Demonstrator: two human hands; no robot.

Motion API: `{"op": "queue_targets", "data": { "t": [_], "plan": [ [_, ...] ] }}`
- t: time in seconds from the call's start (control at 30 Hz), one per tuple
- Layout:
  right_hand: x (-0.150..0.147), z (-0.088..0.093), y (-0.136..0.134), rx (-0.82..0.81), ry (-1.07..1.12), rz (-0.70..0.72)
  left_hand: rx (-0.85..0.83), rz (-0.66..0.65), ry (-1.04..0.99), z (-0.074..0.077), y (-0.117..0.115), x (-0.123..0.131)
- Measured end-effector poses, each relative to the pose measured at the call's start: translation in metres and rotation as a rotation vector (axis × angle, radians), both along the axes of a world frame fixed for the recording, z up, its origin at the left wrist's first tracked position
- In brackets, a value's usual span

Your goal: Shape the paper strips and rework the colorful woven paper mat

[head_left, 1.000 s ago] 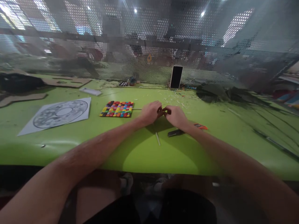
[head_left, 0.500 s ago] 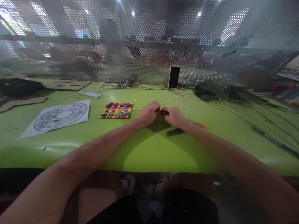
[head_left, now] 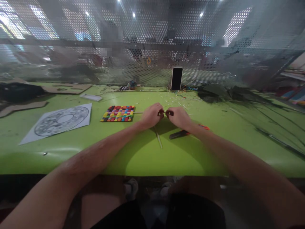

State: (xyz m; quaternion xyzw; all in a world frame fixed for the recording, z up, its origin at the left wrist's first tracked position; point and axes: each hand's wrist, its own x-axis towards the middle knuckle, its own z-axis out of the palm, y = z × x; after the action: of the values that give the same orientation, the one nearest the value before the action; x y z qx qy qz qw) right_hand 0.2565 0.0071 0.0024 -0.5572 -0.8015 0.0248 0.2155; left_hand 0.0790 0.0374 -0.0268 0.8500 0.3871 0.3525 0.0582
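My left hand [head_left: 151,115] and my right hand [head_left: 178,116] meet over the middle of the green table [head_left: 133,149], fingers curled in a pinch. Between their fingertips is a small thin piece [head_left: 165,112] that I cannot make out. A thin stick [head_left: 138,112] runs from my left hand toward a mat of small coloured squares [head_left: 118,113] lying to the left. A pale strip [head_left: 158,140] lies on the table just below my hands. A dark tool with an orange end [head_left: 182,133] lies under my right wrist.
A printed sheet with a round pattern [head_left: 59,121] lies at the left, cardboard pieces [head_left: 68,88] behind it. A phone [head_left: 176,78] leans on the perforated screen at the back. Dark leaves [head_left: 221,93] and pale scraps [head_left: 177,100] lie at the back right.
My hands have parted slightly and shifted a little, the fingertips still joined on the small piece. The view has drifted slightly.
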Motion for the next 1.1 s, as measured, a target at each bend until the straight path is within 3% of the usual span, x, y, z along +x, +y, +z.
{"op": "queue_targets", "data": {
  "t": [0.2, 0.63, 0.77, 0.97, 1.1],
  "plan": [
    [-0.0017, -0.0055, 0.0005, -0.035, -0.047, 0.152, -0.022, 0.004, 0.015, -0.0008, -0.0001, -0.0014],
    [-0.0012, 0.0019, -0.0036, 0.035, -0.101, -0.085, -0.047, -0.013, 0.009, 0.0042, -0.0033, 0.0001],
    [-0.0026, 0.0006, -0.0034, 0.013, -0.082, -0.033, -0.033, 0.005, 0.000, 0.0034, -0.0034, -0.0007],
    [-0.0025, -0.0047, -0.0001, -0.067, -0.059, 0.154, -0.019, -0.020, -0.004, -0.0018, -0.0002, -0.0022],
    [-0.0025, -0.0036, -0.0008, -0.082, -0.045, 0.138, -0.031, -0.010, -0.012, -0.0018, 0.0008, -0.0021]
  ]
}}
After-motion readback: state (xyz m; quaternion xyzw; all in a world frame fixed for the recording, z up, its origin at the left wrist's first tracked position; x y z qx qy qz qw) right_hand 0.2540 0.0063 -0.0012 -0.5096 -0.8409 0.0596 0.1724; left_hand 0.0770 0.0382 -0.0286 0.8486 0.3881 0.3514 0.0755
